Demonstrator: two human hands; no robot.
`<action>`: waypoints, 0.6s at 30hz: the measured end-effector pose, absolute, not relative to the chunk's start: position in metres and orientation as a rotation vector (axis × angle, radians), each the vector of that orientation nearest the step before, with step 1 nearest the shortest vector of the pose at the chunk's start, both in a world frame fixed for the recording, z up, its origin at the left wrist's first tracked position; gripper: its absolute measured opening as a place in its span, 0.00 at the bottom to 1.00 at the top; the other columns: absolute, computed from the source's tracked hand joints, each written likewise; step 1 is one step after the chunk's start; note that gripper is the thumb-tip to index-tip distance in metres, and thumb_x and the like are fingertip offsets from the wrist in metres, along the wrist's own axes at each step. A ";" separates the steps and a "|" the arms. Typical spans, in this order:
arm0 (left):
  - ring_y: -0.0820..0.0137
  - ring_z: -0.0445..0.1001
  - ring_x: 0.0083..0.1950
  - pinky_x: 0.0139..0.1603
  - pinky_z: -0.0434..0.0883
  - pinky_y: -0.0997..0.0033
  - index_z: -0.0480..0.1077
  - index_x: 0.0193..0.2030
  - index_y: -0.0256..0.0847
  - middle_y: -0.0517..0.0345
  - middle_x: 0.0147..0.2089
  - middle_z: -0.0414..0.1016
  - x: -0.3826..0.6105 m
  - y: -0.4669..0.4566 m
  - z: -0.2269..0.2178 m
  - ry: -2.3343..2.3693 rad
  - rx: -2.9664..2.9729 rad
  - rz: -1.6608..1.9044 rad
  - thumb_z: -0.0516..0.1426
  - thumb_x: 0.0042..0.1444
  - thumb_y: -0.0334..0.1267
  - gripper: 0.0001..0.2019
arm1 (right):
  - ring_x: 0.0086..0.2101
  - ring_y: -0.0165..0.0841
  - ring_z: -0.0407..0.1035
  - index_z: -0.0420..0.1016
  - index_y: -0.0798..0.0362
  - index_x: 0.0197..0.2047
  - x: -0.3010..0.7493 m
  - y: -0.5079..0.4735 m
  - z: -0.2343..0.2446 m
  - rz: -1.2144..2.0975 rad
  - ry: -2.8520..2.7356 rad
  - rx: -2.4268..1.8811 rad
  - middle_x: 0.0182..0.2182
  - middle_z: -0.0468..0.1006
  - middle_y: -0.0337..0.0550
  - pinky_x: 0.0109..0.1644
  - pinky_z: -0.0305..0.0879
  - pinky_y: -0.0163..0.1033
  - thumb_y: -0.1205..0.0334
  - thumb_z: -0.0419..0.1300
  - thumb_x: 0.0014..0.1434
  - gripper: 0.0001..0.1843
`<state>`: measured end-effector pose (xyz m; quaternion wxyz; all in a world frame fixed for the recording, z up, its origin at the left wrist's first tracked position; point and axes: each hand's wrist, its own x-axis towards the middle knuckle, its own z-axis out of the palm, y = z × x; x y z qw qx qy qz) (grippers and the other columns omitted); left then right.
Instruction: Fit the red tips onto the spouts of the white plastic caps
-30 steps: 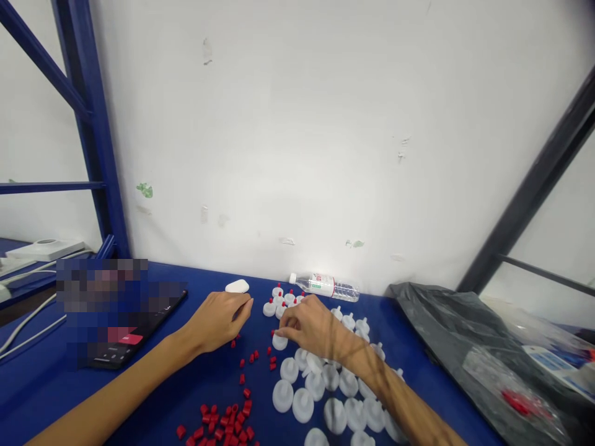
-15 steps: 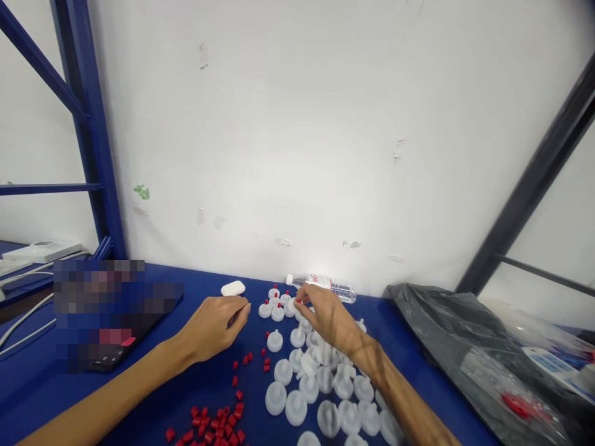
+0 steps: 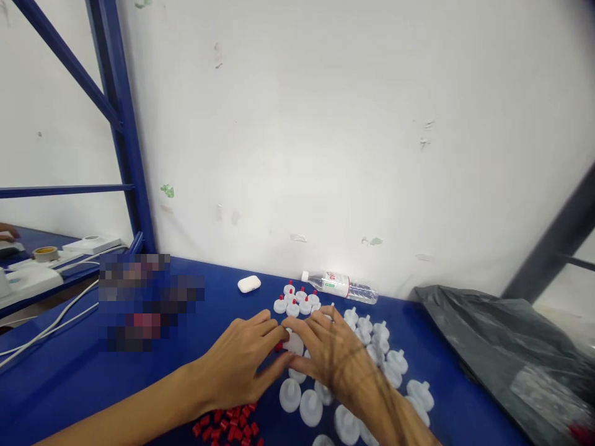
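My left hand (image 3: 244, 359) and my right hand (image 3: 330, 347) meet fingertip to fingertip above the blue table. Between the thumb and fingers of my left hand shows a red cap (image 3: 279, 346). A translucent white round lid (image 3: 294, 342) with a spout sits between my right thumb and forefinger; the fingers partly hide it. Behind the hands stand several white lids with red caps on their spouts (image 3: 292, 308). Around and under my right forearm lie many uncapped white lids (image 3: 311, 407). Loose red caps (image 3: 232, 426) form a pile below my left wrist.
A clear bottle (image 3: 339, 285) lies along the wall, with a white case (image 3: 249, 284) left of it. Dark plastic sheeting (image 3: 502, 347) covers the right side. White cables (image 3: 56, 325) and a tape roll (image 3: 45, 254) are at the left, near another person's hand (image 3: 8, 232).
Both hands have come together and nearer to me, over the white lids. My right hand has left the capped group at the back. The view has swung slightly left.
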<state>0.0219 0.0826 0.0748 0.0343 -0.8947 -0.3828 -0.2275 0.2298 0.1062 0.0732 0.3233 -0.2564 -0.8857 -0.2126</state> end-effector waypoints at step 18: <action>0.68 0.68 0.32 0.34 0.64 0.66 0.65 0.32 0.43 0.63 0.29 0.68 0.021 0.086 0.076 -1.330 -2.761 -0.766 0.42 0.73 0.38 0.19 | 0.33 0.33 0.78 0.72 0.46 0.50 0.241 0.106 0.082 -0.321 -2.284 -0.632 0.37 0.85 0.34 0.57 0.65 0.49 0.52 0.52 0.73 0.11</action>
